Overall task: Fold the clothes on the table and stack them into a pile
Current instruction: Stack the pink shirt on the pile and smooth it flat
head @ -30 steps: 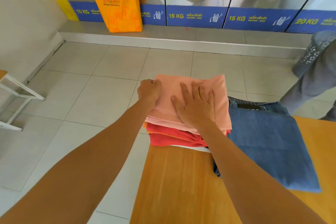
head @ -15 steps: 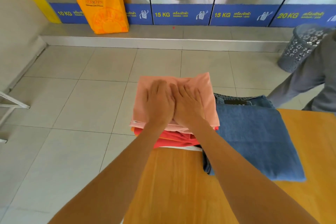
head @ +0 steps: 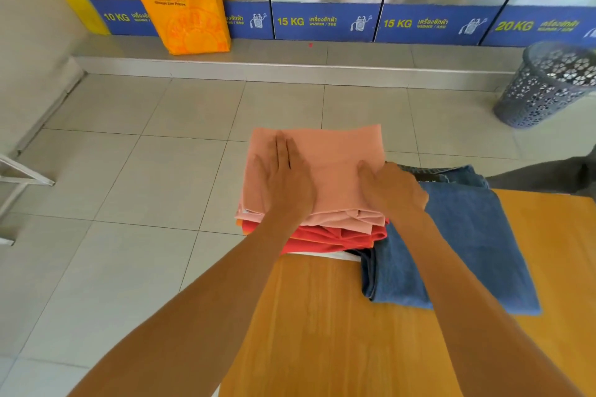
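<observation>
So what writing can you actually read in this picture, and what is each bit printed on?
"10 KG": blue strip under the leftmost washer.
"15 KG": blue strip under the next fully visible washer.
"15 KG": blue strip to its right.
"20 KG": blue strip, far right.
Small script beside each number: too blurred to read.
Orange bag: red logo and line under it, blurred.
Jeans label: unreadable.

A wooden table (head: 322, 332) is seen, orange-brown. At its far left corner a pile of folded clothes (head: 335, 235) is stacked, seemingly on a white piece. Just beside it, folded blue jeans (head: 461, 245) are laid flat.
</observation>
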